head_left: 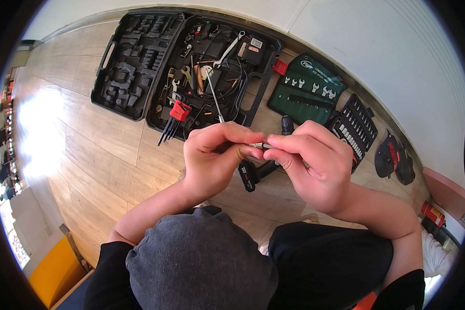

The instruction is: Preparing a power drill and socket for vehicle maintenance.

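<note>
Above the floor, my two hands meet, each closed in a pinch. My left hand (210, 153) grips a small silver metal piece (256, 145) between thumb and forefinger. My right hand (320, 163) pinches a short metal bit (268, 146) whose end meets the silver piece; the fingers hide most of both. Below the hands, a black cordless drill (248, 175) lies on the floor, partly hidden by my right hand. A long thin metal shaft (214, 94) runs from the open tool case down to behind my left hand.
The open black tool case (152, 116) holds wrenches, cables and a red hex-key holder (180, 110). Right of it lie a green wrench pouch (299, 95), a socket and bit set (354, 124) and a dark pair of items (395, 157). A red cylinder (433, 213) stands far right, near the wall.
</note>
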Motion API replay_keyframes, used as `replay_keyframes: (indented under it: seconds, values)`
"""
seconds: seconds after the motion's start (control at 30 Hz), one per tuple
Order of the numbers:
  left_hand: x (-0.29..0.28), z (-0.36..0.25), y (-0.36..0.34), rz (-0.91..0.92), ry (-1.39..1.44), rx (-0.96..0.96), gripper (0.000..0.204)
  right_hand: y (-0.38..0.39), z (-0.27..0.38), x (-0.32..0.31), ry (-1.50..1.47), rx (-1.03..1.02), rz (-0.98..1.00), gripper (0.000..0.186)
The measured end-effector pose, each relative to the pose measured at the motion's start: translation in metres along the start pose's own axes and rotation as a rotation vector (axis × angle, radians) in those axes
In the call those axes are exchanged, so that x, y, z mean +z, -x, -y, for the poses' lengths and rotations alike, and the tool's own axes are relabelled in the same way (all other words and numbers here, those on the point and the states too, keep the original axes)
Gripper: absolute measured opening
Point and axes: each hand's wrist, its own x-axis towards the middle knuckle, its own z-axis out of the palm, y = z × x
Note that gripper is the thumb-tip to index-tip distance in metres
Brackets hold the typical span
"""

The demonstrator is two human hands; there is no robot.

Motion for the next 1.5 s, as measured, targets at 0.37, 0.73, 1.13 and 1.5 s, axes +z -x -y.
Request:
replay_keyframes:
  seconds: [0.37, 0.73, 1.13, 1.5]
  values:
    - [0.004, 0.001, 0.002, -0.011, 0.134, -0.055, 0.013, 0.002, -0.007, -0.007, 0.169, -0.107, 0.092, 0.029]
    - [0.003, 0.010, 0.000, -0.046, 0.372, -0.222, 0.017, -0.009, 0.005, -0.007, 0.101, -0.015, 0.099, 0.030]
    - [-0.003, 0.038, 0.008, 0.198, 1.114, -0.322, 0.022, -0.013, 0.011, -0.016, 0.061, -0.176, 0.090, 0.028]
    - [-0.004, 0.036, 0.010, 0.179, 1.133, -0.317, 0.023, -0.013, 0.009, -0.012, 0.014, -0.188, -0.020, 0.025]
